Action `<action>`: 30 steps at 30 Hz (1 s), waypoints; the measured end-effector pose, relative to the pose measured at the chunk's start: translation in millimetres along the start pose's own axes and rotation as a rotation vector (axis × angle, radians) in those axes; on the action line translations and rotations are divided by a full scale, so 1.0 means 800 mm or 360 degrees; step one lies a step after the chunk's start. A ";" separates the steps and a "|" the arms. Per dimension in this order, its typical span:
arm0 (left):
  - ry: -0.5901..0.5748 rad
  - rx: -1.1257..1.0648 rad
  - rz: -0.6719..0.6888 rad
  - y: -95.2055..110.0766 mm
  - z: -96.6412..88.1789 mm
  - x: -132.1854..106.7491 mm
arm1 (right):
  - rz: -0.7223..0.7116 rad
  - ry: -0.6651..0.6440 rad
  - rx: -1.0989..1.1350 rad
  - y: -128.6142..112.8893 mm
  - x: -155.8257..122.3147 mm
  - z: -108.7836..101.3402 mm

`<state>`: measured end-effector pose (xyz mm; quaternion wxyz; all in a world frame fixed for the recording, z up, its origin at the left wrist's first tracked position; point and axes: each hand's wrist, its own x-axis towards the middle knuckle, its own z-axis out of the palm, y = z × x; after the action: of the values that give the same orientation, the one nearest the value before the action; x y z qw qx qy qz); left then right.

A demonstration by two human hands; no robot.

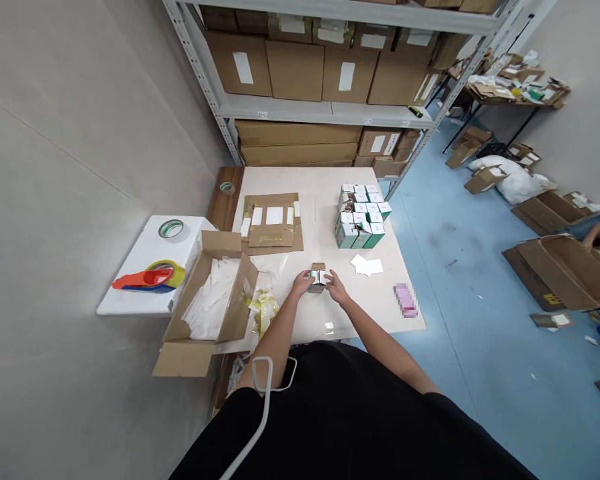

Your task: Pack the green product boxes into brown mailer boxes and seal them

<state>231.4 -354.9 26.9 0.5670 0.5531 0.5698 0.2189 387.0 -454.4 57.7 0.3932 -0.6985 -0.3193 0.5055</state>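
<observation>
Your left hand (301,283) is pinching the left side of a small box (317,287), fingertips resting on its upper edge. Your right hand (337,288) is curving in from the opposite side, thumb and fingers slightly spread at the box's right edge; whether they are pressing on it, you cannot tell at this size. The small box is sitting between your two hands, near the front edge of the pale surface (375,293), with a brown flap standing up at its far side.

Surroundings: ahead and to the right, a cluster of white-and-green boxes (347,235) is standing in close rows. White paper slips (367,266) are lying just in front of them; a pink item (405,301), blurred out, is lying near the right edge. Flattened cardboard (270,237) is lying ahead and to the left.

Left side: an open carton (237,303) is holding crumpled white paper (213,293), and a clump of yellowish tape (264,308) is lying beside it. A white stand (130,303) is carrying an orange tape dispenser (143,278).

Beyond: a metal shelf (325,110) is bearing closed cartons (295,70). Far right: a co-worker's hand (593,235) is reaching towards a large open carton (565,273)
</observation>
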 end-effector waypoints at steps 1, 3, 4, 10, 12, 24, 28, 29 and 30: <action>-0.0038 -0.0014 0.0005 0.003 0.000 0.002 | -0.0021 -0.0018 -0.0084 -0.001 0.001 0.004; -0.0115 -0.0068 0.0009 0.009 0.000 0.005 | -0.0092 -0.0080 -0.0222 -0.003 0.000 0.010; -0.0144 -0.0098 0.0015 0.012 -0.002 0.007 | -0.0133 -0.0110 -0.0239 -0.003 -0.002 0.012; -0.0209 -0.0048 0.0243 0.018 -0.023 0.000 | -0.0176 0.0017 0.0097 -0.001 -0.021 0.000; -0.0252 0.0101 0.0352 0.017 -0.029 -0.009 | -0.0107 0.0030 0.0139 0.000 -0.027 -0.010; -0.0144 0.0473 0.0444 0.028 -0.013 -0.035 | -0.0084 -0.0322 0.0108 0.008 -0.028 -0.026; -0.0098 0.0405 0.0442 0.034 -0.012 -0.040 | -0.0095 -0.0356 0.0153 0.011 -0.019 -0.031; -0.0078 0.0394 0.0436 0.035 -0.012 -0.041 | -0.0084 -0.0362 0.0169 0.012 -0.017 -0.032; -0.0064 0.0389 0.0429 0.036 -0.013 -0.042 | -0.0073 -0.0368 0.0181 0.012 -0.015 -0.032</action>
<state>224.6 -372.4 68.2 0.4725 0.6935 0.5013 0.2109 408.7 -475.4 59.3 0.4041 -0.6047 -0.3492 0.5909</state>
